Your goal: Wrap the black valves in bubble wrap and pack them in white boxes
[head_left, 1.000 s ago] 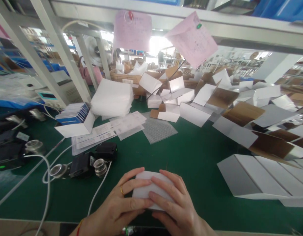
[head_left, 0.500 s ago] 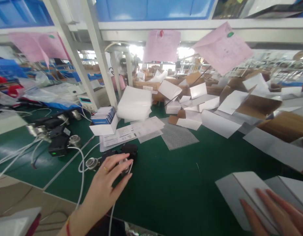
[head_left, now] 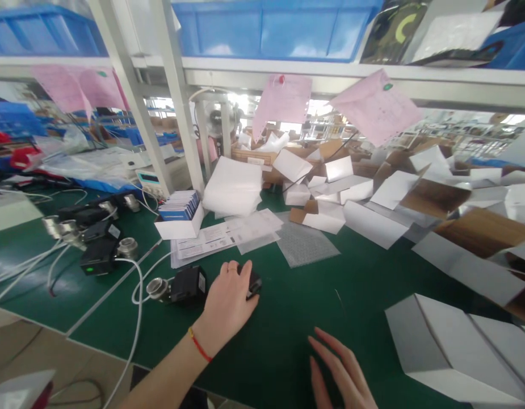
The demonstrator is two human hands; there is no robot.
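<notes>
My left hand is closed over a black boxy device on the green table, its fingers hiding most of it. Just left of that hand lies a similar black device with a round metal fitting and a white cable. Fingers apart and holding nothing, my right hand hovers over the near part of the table. To its right stand white boxes side by side, apart from the hand.
More black devices with metal fittings and cables lie at left. Behind my left hand are a white box of blue booklets, printed sheets, bubble wrap and stacked white foam sheets. Open white cartons crowd the back right.
My left hand has moved right with the black device, away from the similar one. My right hand has left the white boxes and come left over the table. The view has tilted up slightly.
</notes>
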